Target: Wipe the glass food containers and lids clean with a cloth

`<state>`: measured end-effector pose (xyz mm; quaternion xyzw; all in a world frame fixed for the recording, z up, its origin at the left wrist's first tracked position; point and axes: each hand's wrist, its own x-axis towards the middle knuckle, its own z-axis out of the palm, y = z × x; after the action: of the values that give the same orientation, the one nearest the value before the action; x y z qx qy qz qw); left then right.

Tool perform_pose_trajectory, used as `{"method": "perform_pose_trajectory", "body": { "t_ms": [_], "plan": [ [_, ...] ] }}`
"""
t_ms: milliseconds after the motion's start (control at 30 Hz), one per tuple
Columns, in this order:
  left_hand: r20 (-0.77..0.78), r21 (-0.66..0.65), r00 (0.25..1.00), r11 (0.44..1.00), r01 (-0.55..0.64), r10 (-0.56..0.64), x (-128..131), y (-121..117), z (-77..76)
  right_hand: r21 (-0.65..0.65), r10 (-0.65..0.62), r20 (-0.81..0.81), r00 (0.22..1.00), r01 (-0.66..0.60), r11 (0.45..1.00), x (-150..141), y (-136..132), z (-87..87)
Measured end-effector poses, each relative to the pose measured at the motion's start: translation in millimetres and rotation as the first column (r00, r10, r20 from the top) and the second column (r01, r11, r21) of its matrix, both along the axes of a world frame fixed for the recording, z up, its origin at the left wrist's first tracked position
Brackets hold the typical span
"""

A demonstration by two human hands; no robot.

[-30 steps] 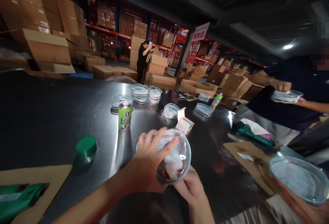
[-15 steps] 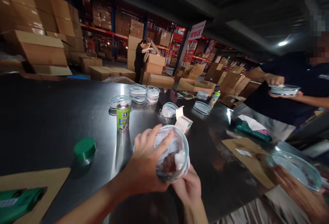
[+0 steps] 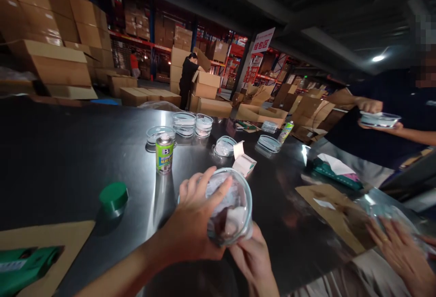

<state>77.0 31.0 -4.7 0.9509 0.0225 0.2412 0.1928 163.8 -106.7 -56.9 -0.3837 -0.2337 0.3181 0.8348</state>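
A round clear glass bowl is tilted up in front of me above the dark table. My left hand grips it from the left, with fingers spread over the rim. Close below, my right hand is closed at the bowl's lower right side. A white tissue or cloth shows through the glass near that hand; whether the fingers pinch it is hidden. Just beyond the bowl lies an opened small white box. A green spray can stands to the left, with a green cap nearer me.
Several glass containers stand toward the table's far edge. At left a green packet rests on cardboard. On the right, a co-worker's hand touches glassware, and another person holds a glass dish. Cartons are stacked behind.
My hands and the bowl have barely moved; the white tissue inside the bowl's outline looks larger. At right, the near co-worker's hand has moved over the glassware.
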Motion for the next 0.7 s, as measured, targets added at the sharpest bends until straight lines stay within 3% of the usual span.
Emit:
{"method": "perform_pose_trajectory", "body": {
  "t_ms": [233, 433, 600, 700],
  "plan": [
    [-0.006, 0.007, 0.999, 0.999, -0.046, 0.046, 6, -3, -3.4, 0.082, -0.132, -0.098, 0.986, 0.140, 0.987, -2, 7, 2.7],
    [-0.058, 0.011, 0.998, 1.000, -0.017, 0.018, 2, -1, -0.2, -0.044, -0.034, -0.053, 0.998, 0.032, 0.999, -4, 12, -3.1],
    [-0.031, 0.014, 0.999, 0.999, -0.029, 0.029, 6, -4, -4.6, 0.077, -0.109, -0.132, 0.985, 0.120, 0.990, 2, 10, -5.4],
    [-0.040, 0.011, 0.999, 1.000, -0.017, 0.017, 5, -3, -5.1, 0.045, -0.063, -0.115, 0.991, 0.068, 0.997, 0, 9, -4.4]
  ]
}}
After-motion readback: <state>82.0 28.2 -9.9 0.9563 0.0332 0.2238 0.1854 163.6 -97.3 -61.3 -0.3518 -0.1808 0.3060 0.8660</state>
